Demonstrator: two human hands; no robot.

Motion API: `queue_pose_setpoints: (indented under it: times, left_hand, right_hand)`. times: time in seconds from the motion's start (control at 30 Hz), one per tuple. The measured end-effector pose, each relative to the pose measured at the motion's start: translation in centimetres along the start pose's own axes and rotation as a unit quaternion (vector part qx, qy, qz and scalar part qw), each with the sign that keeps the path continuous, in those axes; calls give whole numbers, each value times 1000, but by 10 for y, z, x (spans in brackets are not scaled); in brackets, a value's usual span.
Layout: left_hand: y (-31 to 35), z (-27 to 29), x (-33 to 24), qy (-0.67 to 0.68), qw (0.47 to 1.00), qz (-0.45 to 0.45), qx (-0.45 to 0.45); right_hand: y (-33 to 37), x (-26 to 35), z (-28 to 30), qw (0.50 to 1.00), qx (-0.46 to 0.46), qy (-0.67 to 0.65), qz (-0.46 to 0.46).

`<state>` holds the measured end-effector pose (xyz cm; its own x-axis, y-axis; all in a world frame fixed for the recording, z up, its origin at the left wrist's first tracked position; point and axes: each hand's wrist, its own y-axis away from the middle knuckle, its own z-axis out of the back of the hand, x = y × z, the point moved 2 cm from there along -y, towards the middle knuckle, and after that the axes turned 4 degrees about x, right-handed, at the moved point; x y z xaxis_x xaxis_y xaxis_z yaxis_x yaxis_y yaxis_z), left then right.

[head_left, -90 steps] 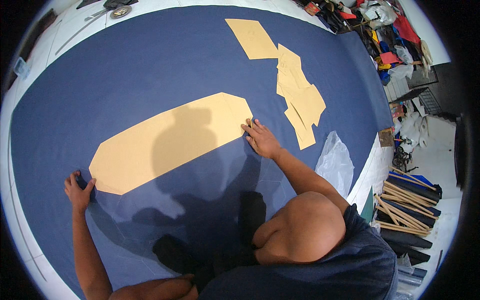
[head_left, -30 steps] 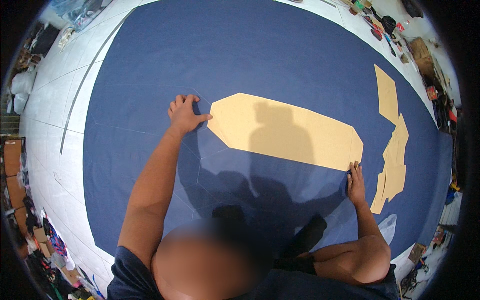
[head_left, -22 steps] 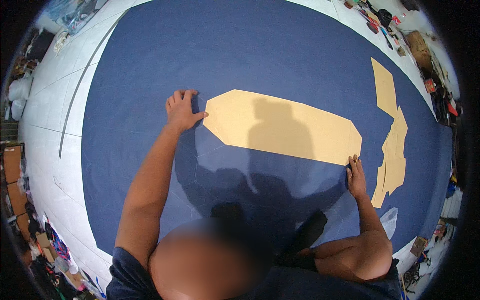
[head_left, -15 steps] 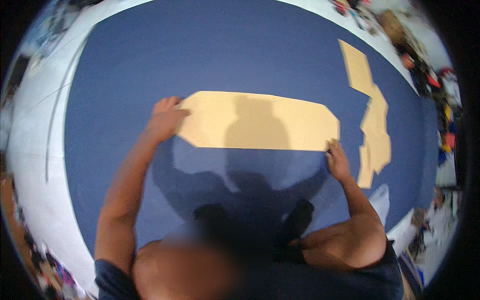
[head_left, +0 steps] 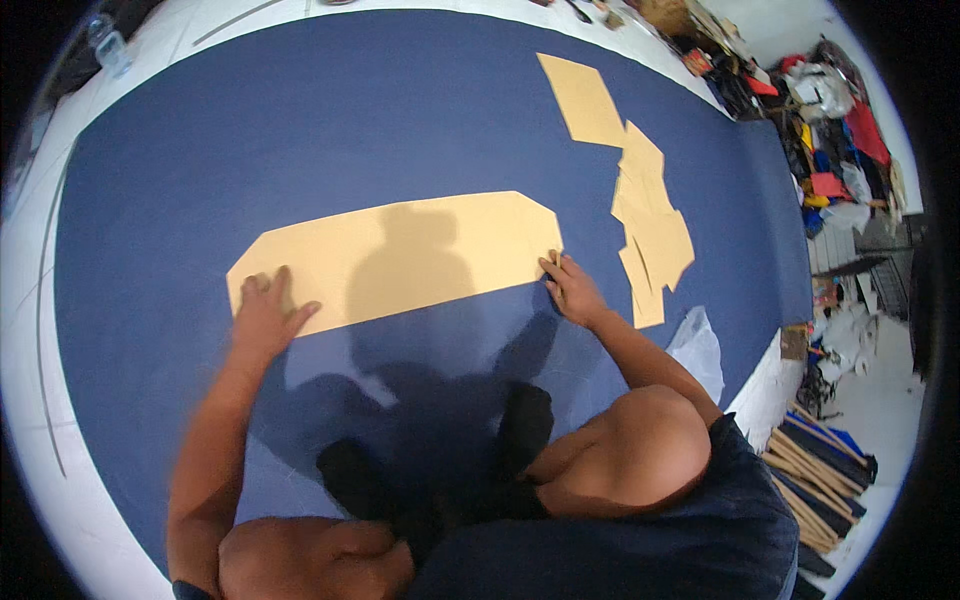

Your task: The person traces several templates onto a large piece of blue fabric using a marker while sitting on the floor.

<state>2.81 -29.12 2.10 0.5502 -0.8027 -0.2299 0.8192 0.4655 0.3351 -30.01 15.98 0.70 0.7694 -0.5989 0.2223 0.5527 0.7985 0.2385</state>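
Note:
A long tan cardboard pattern piece (head_left: 310, 260) with cut-off corners lies flat on dark blue fabric (head_left: 250, 130), my shadow falling across it. My left hand (head_left: 265, 315) rests on its left end, fingers spread and thumb out to the side. At the lower right corner of the piece is my right hand (head_left: 572, 290), its fingers bent together at the edge. A thin pale sliver shows between those fingers; I cannot make out what it is.
Several smaller tan cardboard pieces (head_left: 655, 240) lie overlapping on the fabric to the right. Near my right forearm is a whitish plastic sheet (head_left: 697, 350). Wooden sticks (head_left: 815, 480) and mixed clutter (head_left: 830, 130) line the right side. A clear bottle (head_left: 108, 45) stands far left.
The view has shifted, so the fabric and cards appear farther left. My left hand has gone from gripping the long piece's left end to lying spread on it; the piece appears tilted now.

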Motion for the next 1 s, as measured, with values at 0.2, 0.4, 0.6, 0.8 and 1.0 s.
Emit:
queue_pose_setpoints:
  times: [0.2, 0.4, 0.6, 0.8, 1.0]
  left_hand:
    - [1, -22, -2, 19, 999, 17, -27]
    - [-2, -36, -11, -11, 999, 44, -1]
    - [-1, -59, -33, 36, 992, 97, -69]
    - [2, -53, -56, 165, 973, 116, -111]
    - [1, -63, -58, 316, 927, 65, -191]
  right_hand:
    - [-10, 4, 22, 994, 102, 14, -21]
    - [-96, 91, 118, 989, 110, 66, 70]
    - [-178, 287, 120, 965, 58, -63, 249]
    - [-194, 416, 32, 903, 190, -240, 303]
    - [-199, 446, -2, 872, 244, -215, 366]
